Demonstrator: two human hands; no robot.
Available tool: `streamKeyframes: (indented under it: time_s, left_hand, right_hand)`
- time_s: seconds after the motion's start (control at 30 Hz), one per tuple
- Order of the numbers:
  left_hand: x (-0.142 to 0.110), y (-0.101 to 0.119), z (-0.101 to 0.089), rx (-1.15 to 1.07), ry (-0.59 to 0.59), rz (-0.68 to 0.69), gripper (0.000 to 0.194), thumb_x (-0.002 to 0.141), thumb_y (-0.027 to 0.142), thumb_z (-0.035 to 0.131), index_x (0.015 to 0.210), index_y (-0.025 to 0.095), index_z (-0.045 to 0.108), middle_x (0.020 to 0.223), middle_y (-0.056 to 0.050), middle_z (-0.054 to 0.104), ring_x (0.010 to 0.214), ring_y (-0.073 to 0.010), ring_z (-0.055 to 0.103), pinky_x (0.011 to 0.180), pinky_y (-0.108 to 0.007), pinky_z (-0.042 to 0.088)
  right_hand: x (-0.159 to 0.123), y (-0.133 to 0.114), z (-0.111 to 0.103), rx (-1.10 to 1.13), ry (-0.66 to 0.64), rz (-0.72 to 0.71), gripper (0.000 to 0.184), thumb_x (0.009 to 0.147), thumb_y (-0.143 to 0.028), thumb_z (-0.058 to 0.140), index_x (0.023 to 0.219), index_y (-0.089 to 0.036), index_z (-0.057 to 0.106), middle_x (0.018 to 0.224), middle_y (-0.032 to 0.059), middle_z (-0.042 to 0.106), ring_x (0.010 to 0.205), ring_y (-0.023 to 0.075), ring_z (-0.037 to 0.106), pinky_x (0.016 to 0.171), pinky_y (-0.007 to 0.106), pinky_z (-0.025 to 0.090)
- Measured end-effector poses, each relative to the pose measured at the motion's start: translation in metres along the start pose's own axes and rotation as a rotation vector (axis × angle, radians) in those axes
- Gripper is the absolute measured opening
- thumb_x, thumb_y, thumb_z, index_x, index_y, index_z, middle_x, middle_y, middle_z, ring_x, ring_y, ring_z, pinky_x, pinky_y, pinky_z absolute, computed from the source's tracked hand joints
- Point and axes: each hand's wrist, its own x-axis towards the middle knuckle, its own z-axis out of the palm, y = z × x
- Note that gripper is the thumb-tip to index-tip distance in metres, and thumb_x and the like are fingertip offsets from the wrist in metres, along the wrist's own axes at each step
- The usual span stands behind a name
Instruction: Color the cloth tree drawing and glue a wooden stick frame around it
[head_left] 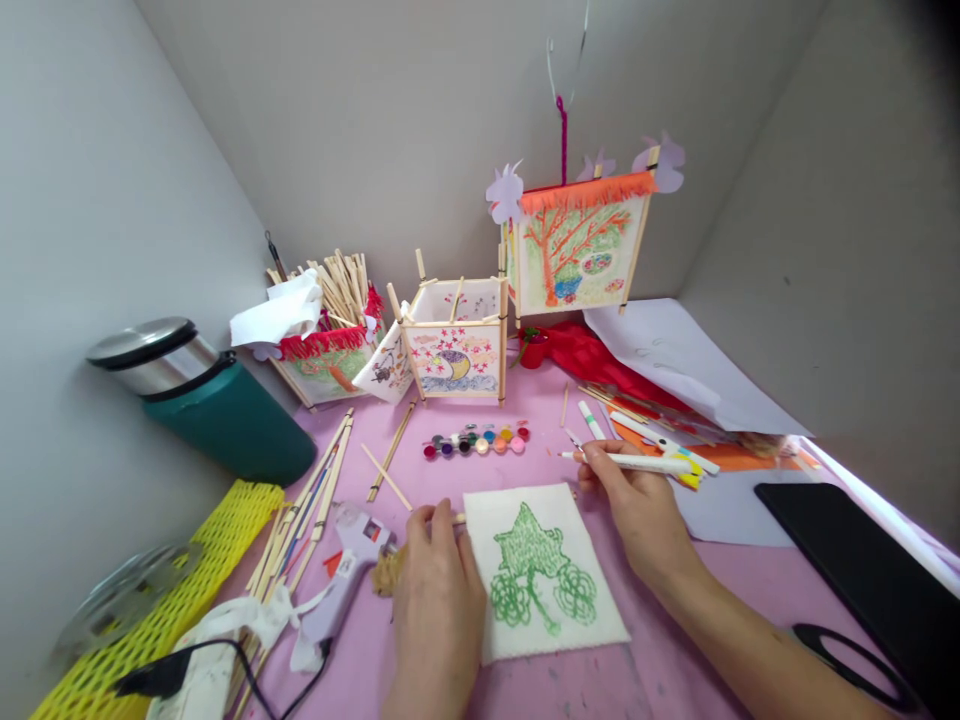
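"Resting at the sheet's edge, is it?" one speaker asks of the left hand (441, 600).

"Yes, at the left edge of the white sheet (600, 615)," the other answers. "Its fingers are close together and bent, and a short bit of stick shows beside their tips. Whether they grip anything, I cannot tell."

"And the right hand (637, 505)?"

"Closed around a slim white pen (637, 462), near the sheet's upper right corner. The pen points left, its tip above the pink tabletop (547, 690)."

"Where is the sheet, and what is on it?"

"It lies flat on the tabletop between the two hands, with a green drawing (531, 550): a pointed, star-like shape above two round scribbles."

"What stands behind?"

"A row of small paint pots (481, 445), then a stick-framed box (454, 362) with decorated panels. Up to its right hangs a lantern (589, 245) with an orange fringe."

"And to the left?"

"A glue gun (352, 565) beside the left hand, then a bundle of thin sticks (311, 515), yellow mesh (169, 590) and a tilted teal bottle (232, 425). Far right lies a flat black object (847, 560), with a black loop handle (847, 660) near it."
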Motion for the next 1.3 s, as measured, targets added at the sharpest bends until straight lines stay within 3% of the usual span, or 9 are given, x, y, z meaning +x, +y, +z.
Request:
streamKeyframes:
  time_s: [0.27,0.63,0.77,0.83,0.93,1.07,1.3]
  left_hand:
    - [0.001,0.002,-0.008,0.030,-0.034,-0.045,0.033,0.088,0.021,0.038,0.115,0.014,0.056,0.112,-0.013,0.062,0.098,-0.0242,0.061,0.082,-0.036,0.044]
    - [0.007,0.002,-0.004,-0.215,-0.065,0.017,0.031,0.085,0.016,0.039,0.111,0.015,0.056,0.111,-0.010,0.062,0.105,-0.0210,0.056,0.091,-0.036,0.042]
    - [0.005,0.004,-0.005,-0.193,-0.028,-0.003,0.025,0.085,0.018,0.040,0.102,0.017,0.058,0.103,-0.009,0.062,0.096,-0.0215,0.059,0.083,-0.035,0.043]
    - [0.004,0.005,-0.006,-0.191,-0.063,-0.043,0.022,0.085,0.020,0.041,0.098,0.018,0.059,0.093,-0.007,0.064,0.087,-0.0216,0.060,0.077,-0.034,0.043]
    - [0.004,0.008,-0.007,-0.217,-0.149,-0.085,0.020,0.083,0.019,0.045,0.097,0.019,0.059,0.082,-0.004,0.066,0.077,-0.0200,0.061,0.071,-0.031,0.040]
    - [0.005,0.014,-0.006,-0.185,-0.173,-0.128,0.021,0.080,0.017,0.050,0.099,0.018,0.058,0.084,-0.005,0.066,0.080,-0.0204,0.061,0.069,-0.029,0.038]
    - [0.005,0.008,-0.002,-0.190,-0.156,-0.143,0.027,0.080,0.016,0.046,0.106,0.016,0.056,0.088,-0.007,0.066,0.084,-0.0211,0.061,0.073,-0.030,0.039]
  right_hand:
    - [-0.002,0.006,-0.002,-0.039,-0.128,0.051,0.028,0.081,-0.047,0.053,0.083,-0.019,0.053,0.067,0.0004,0.056,0.061,0.0143,0.053,0.053,0.025,0.042]
    - [0.007,0.008,-0.006,-0.062,-0.117,0.018,0.026,0.082,-0.045,0.052,0.081,-0.018,0.053,0.068,0.0010,0.056,0.063,0.0152,0.054,0.057,0.027,0.043]
    - [0.002,0.004,-0.006,-0.172,-0.071,-0.096,0.024,0.085,-0.043,0.050,0.083,-0.020,0.053,0.067,-0.0003,0.056,0.065,0.0151,0.054,0.060,0.027,0.041]
    - [-0.002,0.001,-0.005,-0.190,-0.064,-0.167,0.023,0.085,-0.043,0.050,0.085,-0.020,0.054,0.069,-0.0006,0.056,0.067,0.0147,0.053,0.061,0.026,0.041]
    - [-0.009,-0.001,-0.001,-0.140,-0.166,-0.156,0.022,0.086,-0.042,0.050,0.087,-0.020,0.054,0.069,-0.0012,0.056,0.066,0.0136,0.052,0.061,0.025,0.040]
    - [-0.012,0.003,0.008,-0.024,-0.298,-0.042,0.024,0.084,-0.043,0.053,0.083,-0.019,0.054,0.065,-0.0024,0.054,0.062,0.0119,0.050,0.059,0.023,0.040]
    - [-0.010,-0.004,0.016,0.022,-0.344,-0.018,0.024,0.082,-0.042,0.055,0.081,-0.019,0.055,0.063,-0.0029,0.053,0.059,0.0108,0.048,0.057,0.022,0.039]
